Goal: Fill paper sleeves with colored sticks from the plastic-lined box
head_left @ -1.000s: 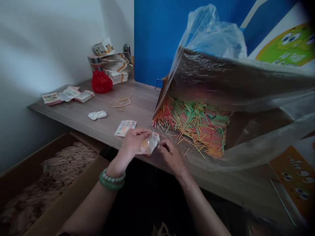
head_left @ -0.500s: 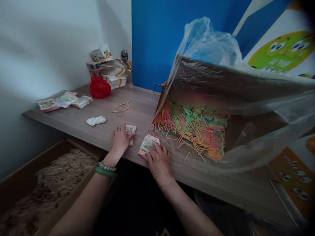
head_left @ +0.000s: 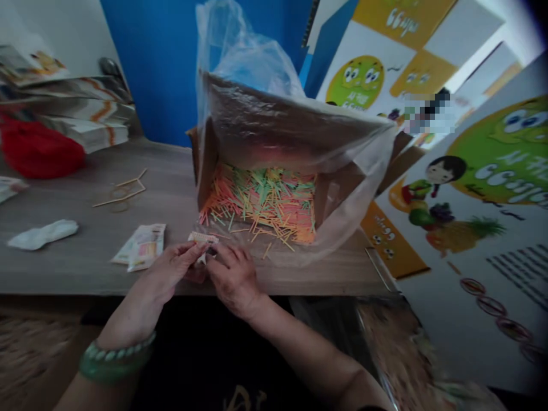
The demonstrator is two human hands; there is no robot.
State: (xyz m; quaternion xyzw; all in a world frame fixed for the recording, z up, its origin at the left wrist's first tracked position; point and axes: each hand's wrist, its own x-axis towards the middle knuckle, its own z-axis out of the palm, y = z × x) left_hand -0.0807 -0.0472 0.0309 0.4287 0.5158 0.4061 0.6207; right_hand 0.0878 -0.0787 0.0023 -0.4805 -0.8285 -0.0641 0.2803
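While left hand [head_left: 171, 271] pinches small packet [head_left: 202, 239], right hand [head_left: 233, 275] grips it too.

Low in the middle of the frame, the left hand [head_left: 171, 271] and right hand [head_left: 231, 277] meet at the tabletop [head_left: 180, 188] edge, both pinching a small packet [head_left: 202, 238]. Just left lie two flat packets [head_left: 140, 246]. Behind, at centre, a cardboard box [head_left: 205, 165] lined with a clear plastic bag [head_left: 257, 63] holds coloured sticks [head_left: 265, 200]. A white tissue [head_left: 43, 234] lies at the left; a red bag [head_left: 38, 149] sits upper left.
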